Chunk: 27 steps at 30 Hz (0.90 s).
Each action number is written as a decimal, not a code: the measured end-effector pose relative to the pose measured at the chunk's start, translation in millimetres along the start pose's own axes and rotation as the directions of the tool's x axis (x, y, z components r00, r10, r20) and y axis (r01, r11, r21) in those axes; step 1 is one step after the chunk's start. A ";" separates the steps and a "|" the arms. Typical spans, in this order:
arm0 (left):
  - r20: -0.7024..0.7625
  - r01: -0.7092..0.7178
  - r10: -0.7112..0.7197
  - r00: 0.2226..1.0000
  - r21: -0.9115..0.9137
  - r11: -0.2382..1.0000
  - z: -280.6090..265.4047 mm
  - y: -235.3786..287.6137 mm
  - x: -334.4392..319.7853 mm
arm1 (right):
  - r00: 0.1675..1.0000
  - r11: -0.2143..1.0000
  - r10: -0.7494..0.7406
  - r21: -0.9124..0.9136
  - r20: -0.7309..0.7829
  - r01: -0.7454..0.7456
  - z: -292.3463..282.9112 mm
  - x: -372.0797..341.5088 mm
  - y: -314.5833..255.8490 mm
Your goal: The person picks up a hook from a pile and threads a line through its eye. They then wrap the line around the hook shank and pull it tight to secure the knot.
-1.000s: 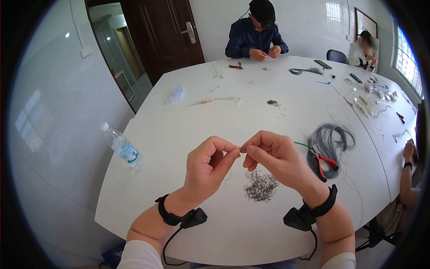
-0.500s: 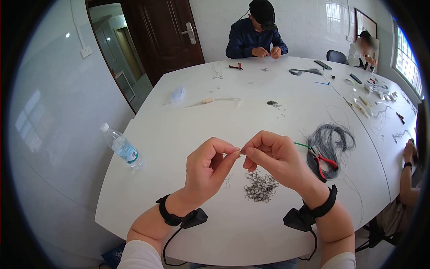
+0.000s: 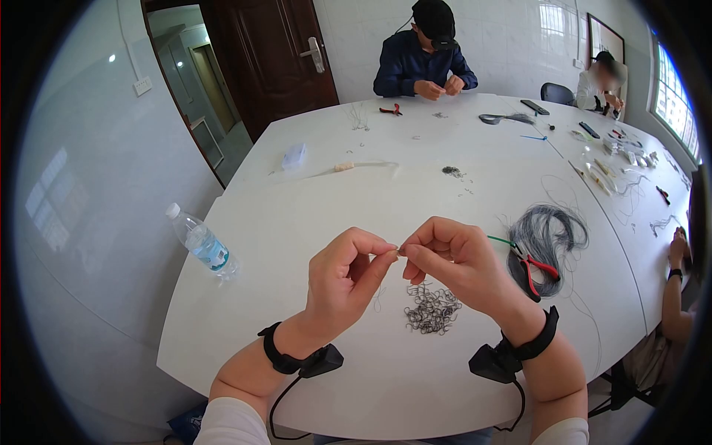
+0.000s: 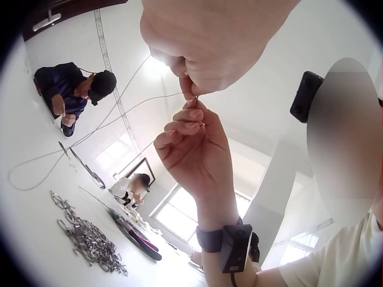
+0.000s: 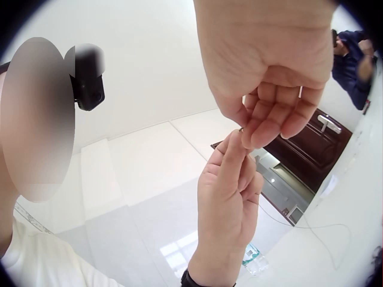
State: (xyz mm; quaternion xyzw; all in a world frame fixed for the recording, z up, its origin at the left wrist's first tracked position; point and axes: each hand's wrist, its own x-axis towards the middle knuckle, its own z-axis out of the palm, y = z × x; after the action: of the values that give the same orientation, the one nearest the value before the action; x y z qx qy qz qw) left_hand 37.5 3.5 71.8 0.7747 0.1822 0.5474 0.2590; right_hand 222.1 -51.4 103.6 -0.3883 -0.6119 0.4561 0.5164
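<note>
Left hand point(image 3: 345, 271): grip pinching thin line point(image 4: 157, 96), thumb against forefinger, over near middle of table point(image 3: 311, 222).
Right hand point(image 3: 452, 256): grip pinching small dark piece point(image 5: 241, 130), fingertips meeting the left hand's; other fingers loosely bent.
Small dark piece: between both hands' fingertips, mostly covered; exact shape can't be made out.
Thin line: pale grey, wiry; trails from left hand into a wide loop in left wrist view, faint in head view; end at fingertips hidden.
Hook pile point(image 3: 432, 309): near middle, directly on table; many curved, shiny dark metal pieces, tangled, hard to separate.
Bottle point(image 3: 208, 248): left side, standing; clear plastic, white cap, blue label; clear liquid inside, level unclear.
Plastic box point(image 3: 294, 156): far left, translucent; contents can't be made out.
Clear bags point(image 3: 636, 156): far right, crumpled, pale; contents too small to tell.
Strand bundle point(image 3: 534, 226): right side; fine grey strands, loosely curved, stray ends spreading on table.
Pliers point(image 3: 545, 267): lying on strand bundle; red and black handles, jaws beside green strip point(image 3: 499, 239).
Far pile point(image 3: 452, 170): far middle; tiny dark bits, shape unclear.
Far person point(image 3: 423, 63): at far edge, dark top, hands together; item held too small to tell.
Right-side person point(image 3: 676, 256): cut off at right edge; forearm and dark wristband visible.
Wrist cameras point(image 3: 322, 361): black, boxy, on dark straps, cables attached.
</note>
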 end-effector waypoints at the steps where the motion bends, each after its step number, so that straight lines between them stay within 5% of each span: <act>1: -0.005 -0.006 0.006 1.000 0.000 1.000 0.2 0.1 0.1 | 1.000 1.000 0.000 -0.001 -0.003 0.000 0.3 0.0 -0.3; 27: 0.020 -0.048 0.046 0.999 0.102 0.994 -2.3 5.0 2.2 | 1.000 1.000 0.013 0.009 0.006 -0.013 -0.8 0.5 1.1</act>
State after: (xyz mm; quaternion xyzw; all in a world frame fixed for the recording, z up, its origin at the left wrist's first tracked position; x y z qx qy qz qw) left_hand 36.0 1.2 77.1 0.7957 0.1895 0.5365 0.2077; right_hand 222.7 -50.5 102.8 -0.3885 -0.6088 0.4635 0.5134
